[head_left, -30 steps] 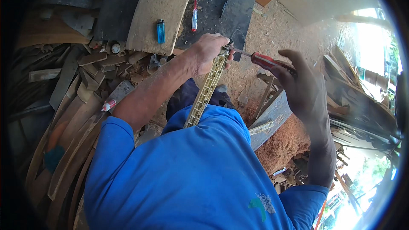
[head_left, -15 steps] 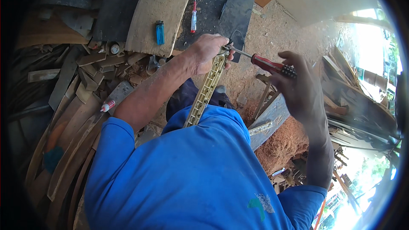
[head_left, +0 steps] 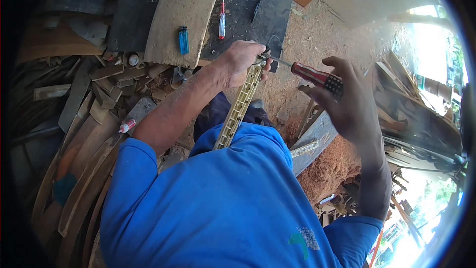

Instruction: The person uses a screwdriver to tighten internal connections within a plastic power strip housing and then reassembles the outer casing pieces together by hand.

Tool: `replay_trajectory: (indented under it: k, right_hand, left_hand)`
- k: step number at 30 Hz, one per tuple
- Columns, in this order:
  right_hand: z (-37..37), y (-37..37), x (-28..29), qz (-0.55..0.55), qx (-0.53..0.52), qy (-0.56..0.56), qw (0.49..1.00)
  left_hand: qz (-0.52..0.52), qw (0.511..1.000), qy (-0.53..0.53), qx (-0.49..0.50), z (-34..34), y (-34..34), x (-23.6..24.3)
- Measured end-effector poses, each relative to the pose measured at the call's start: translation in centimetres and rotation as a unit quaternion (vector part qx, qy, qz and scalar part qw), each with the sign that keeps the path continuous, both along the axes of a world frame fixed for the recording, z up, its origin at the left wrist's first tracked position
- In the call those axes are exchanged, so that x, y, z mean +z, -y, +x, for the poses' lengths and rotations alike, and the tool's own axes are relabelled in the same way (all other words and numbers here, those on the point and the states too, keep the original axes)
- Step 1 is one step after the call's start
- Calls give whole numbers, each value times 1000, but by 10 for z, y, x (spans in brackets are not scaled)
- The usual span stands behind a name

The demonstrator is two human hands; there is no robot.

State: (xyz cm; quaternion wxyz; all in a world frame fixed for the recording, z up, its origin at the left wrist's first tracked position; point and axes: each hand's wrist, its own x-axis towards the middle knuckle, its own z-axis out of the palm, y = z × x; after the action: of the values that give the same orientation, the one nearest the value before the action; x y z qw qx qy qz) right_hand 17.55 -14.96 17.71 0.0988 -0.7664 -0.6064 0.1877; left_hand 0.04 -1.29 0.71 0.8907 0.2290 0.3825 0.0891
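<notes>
My left hand is closed round the upper end of a long gold-coloured ribbed strip, which slants down against my blue shirt. A screwdriver with a red, white and dark handle has its shaft reaching the small dark fitting at that end; the exact contact is hidden by my fingers. Around the back of the handle is my right hand, thumb and forefinger spread away from it, the butt lying close to the palm. I cannot see whether the palm touches it.
Beyond my left hand, a blue lighter lies on a worn board, and a clear-handled small screwdriver on a dark panel. Scrap wood heaps at left with a small red-and-white bottle. Sawdust is piled at right.
My right hand's fingers have spread wider from the screwdriver handle, and the handle has rotated a little. My left hand and the strip stay nearly in place; the view has shifted slightly.
</notes>
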Motion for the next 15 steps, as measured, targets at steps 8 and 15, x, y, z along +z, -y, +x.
replay_trajectory:
  k: [8,15]
  right_hand:
    - [15,12,-14,13,244,158,957]
    - [16,7,-8,55,128,0,990]
  left_hand:
    - [9,1000,-3,-5,4,0,5]
    - [-3,999,33,11,-5,-2,3]
